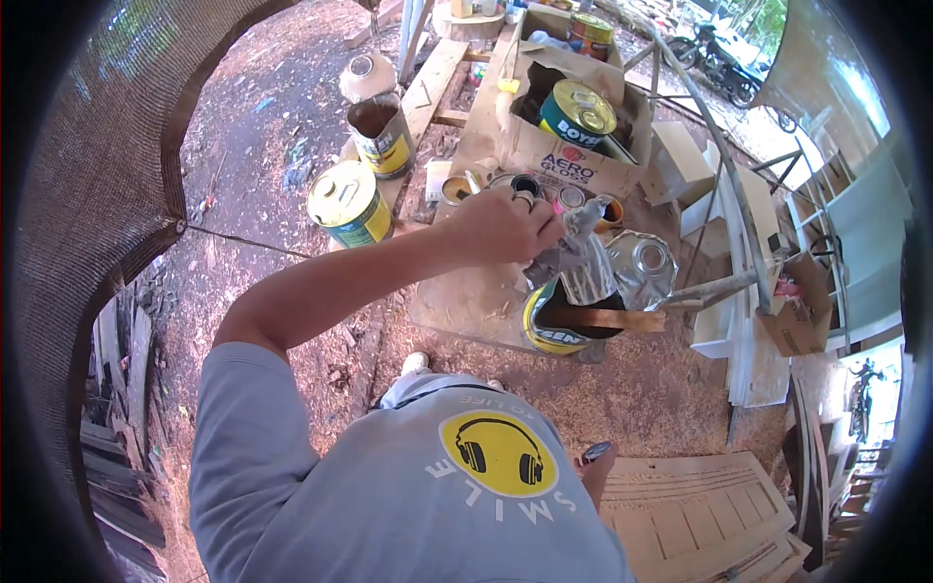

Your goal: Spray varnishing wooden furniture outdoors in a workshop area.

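Note:
My left hand (pixel 513 229), with a ring on one finger, reaches over the work table with its fingers curled closed. Right beside its fingertips is a crumpled grey, paint-stained piece (pixel 583 219); what the fingers grip is hidden. Below that stands an open yellow-and-green paint can (pixel 554 325), its silver lid (pixel 646 264) bent back. A flat wooden stick (pixel 627 319) lies across the can's mouth. My right hand (pixel 595 470), low by my side, is closed round a small dark object with a grey-blue oval face (pixel 597 451).
A closed paint can (pixel 348 204) and an open one (pixel 381 136) stand at left. Several small pots, one with dark contents (pixel 525 185), crowd behind my left hand. A cardboard box (pixel 573 167) holds another can. Carved wooden panels (pixel 690 505) lie at lower right; metal bars (pixel 729 194) rise at right.

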The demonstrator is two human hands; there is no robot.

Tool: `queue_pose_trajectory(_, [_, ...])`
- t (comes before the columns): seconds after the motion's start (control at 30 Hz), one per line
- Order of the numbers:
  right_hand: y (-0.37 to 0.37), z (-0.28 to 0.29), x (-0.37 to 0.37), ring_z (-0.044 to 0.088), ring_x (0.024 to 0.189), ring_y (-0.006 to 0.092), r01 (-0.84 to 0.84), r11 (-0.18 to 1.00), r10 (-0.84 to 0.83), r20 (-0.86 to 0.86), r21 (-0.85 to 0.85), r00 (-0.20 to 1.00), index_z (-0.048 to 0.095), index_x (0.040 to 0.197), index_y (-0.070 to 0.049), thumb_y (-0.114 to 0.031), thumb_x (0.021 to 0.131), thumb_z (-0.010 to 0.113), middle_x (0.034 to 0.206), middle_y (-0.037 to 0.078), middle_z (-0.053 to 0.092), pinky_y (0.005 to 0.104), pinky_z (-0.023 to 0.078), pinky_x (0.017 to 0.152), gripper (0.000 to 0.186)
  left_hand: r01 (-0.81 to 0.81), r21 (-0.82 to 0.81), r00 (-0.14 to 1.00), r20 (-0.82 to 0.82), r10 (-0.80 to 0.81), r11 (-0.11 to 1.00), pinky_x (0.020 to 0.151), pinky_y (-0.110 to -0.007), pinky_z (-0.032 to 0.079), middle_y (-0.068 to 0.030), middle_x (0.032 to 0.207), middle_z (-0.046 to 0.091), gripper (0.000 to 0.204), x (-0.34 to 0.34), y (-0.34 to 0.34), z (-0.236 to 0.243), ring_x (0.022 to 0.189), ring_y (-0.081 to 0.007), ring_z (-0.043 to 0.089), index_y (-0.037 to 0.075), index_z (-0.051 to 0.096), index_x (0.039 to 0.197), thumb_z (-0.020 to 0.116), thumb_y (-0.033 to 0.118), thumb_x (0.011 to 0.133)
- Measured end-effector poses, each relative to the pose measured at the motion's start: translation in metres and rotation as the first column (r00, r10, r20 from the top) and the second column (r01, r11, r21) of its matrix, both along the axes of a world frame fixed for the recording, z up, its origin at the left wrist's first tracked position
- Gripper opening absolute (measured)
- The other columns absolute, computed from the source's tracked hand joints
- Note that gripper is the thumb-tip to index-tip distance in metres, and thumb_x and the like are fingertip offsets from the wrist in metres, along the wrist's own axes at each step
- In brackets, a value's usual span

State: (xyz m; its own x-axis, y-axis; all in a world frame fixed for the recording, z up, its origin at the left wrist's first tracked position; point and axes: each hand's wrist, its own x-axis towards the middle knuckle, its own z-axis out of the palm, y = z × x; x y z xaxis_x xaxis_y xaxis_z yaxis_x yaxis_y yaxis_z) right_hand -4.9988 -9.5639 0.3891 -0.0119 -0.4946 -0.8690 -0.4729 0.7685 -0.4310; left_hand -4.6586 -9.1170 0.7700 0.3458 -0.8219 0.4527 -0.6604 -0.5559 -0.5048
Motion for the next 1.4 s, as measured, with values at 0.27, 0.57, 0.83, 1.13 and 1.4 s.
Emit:
queue_pose_trajectory(0.27, [0.002,0.000,-0.008,0.044,0.111,0.0346,-0.010,1.000,0.010,0.061,0.006,0.998,0.053,0.125,-0.016,-0.069,0.089,0.046,0.130,0.015,0.046,0.0609,0.037,0.091,0.064,-0.119,-0.028,0.991,-0.058,0.118,0.992,0.050,-0.031,0.048,-0.0003,0.077,0.059,0.024,-0.010,0.002,-0.004,0.062,-0.0158,0.065,0.013,0.059,0.090,0.067,0.029,0.074])
queue_pose_trajectory(0.57, [0.005,-0.010,-0.022,0.043,0.109,0.0360,0.033,0.999,-0.029,0.112,-0.039,0.993,0.047,0.131,-0.015,-0.066,0.085,0.058,0.130,0.017,0.044,0.0612,0.037,0.091,0.070,-0.304,-0.182,0.920,-0.312,0.238,0.935,0.050,-0.035,0.051,-0.0025,0.078,0.059,0.020,-0.023,0.018,-0.036,0.059,-0.0196,0.064,0.013,0.058,0.091,0.067,0.027,0.080])
queue_pose_trajectory(0.83, [0.009,0.001,-0.018,0.042,0.110,0.0365,-0.020,0.999,0.024,0.109,-0.037,0.994,0.045,0.135,-0.016,-0.068,0.082,0.059,0.132,0.017,0.042,0.0605,0.038,0.090,0.075,-0.434,-0.285,0.815,-0.528,0.237,0.855,0.057,-0.039,0.053,-0.0061,0.098,0.059,0.030,-0.045,0.027,-0.058,0.069,-0.0261,0.066,0.011,0.054,0.101,0.069,0.028,0.081])
queue_pose_trajectory(1.13, [0.004,-0.007,-0.011,0.047,0.107,0.0321,0.066,0.997,-0.069,0.076,0.044,0.995,0.047,0.135,-0.015,-0.072,0.085,0.052,0.128,0.016,0.046,0.0585,0.038,0.093,0.076,-0.790,-0.460,0.519,-0.854,0.042,0.404,0.068,-0.047,0.052,-0.0152,0.108,0.060,0.036,-0.072,0.019,-0.098,0.079,-0.0388,0.065,0.003,0.057,0.104,0.077,0.021,0.080])
queue_pose_trajectory(1.4, [0.019,0.039,0.015,0.058,0.082,0.0290,0.184,0.979,-0.201,0.322,0.081,0.925,0.058,0.112,-0.012,-0.073,0.088,0.044,0.097,0.011,0.060,0.0542,0.047,0.080,0.067,-0.915,-0.284,0.257,-0.958,-0.131,0.288,0.061,-0.038,0.046,-0.0143,0.069,0.060,0.039,-0.090,0.029,-0.143,0.065,-0.0224,0.057,-0.002,0.056,0.078,0.083,0.026,0.076])
